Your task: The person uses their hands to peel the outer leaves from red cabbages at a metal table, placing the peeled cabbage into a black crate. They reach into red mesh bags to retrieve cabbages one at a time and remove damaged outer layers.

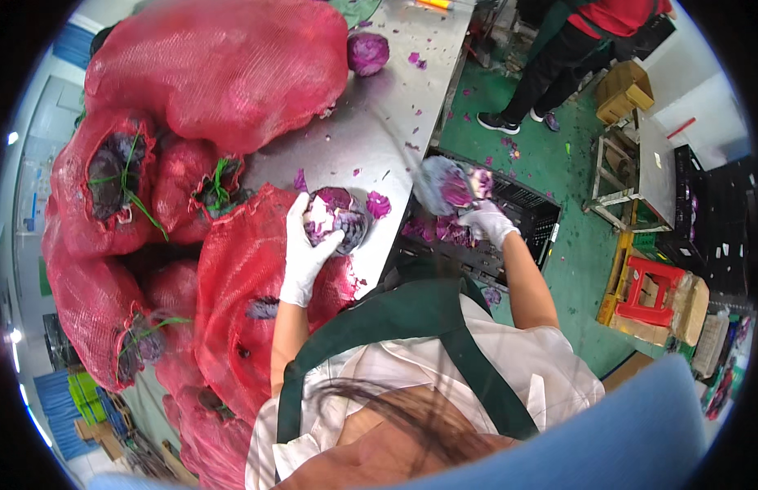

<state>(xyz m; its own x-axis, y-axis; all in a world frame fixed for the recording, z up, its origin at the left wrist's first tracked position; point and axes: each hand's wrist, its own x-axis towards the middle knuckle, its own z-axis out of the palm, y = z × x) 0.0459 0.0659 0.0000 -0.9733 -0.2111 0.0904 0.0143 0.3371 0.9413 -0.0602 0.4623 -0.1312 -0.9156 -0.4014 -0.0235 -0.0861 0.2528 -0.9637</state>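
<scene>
My left hand (pixel 306 250), in a white glove, grips a red cabbage (pixel 349 228) over the steel table (pixel 330 147). Pale cut or torn patches show on the cabbage's upper side. My right hand (pixel 490 224), also gloved, is above a black plastic crate (pixel 541 211) with its fingers apart. Blurred outer cabbage leaves (pixel 443 184) and a pale-centred purple piece (pixel 480 182) are just beyond those fingertips, seemingly loose in the air. Purple leaf scraps (pixel 455 231) lie in the crate below. A loose purple leaf (pixel 378 205) rests beside the held cabbage.
Red mesh sacks (pixel 219 67) of cabbages crowd the left side, several tied with green string. Another red cabbage (pixel 368 54) sits at the table's far end, near a yellow-orange object (pixel 437 3). A co-worker (pixel 556 55) stands beyond. A red stool (pixel 651 291) is at right.
</scene>
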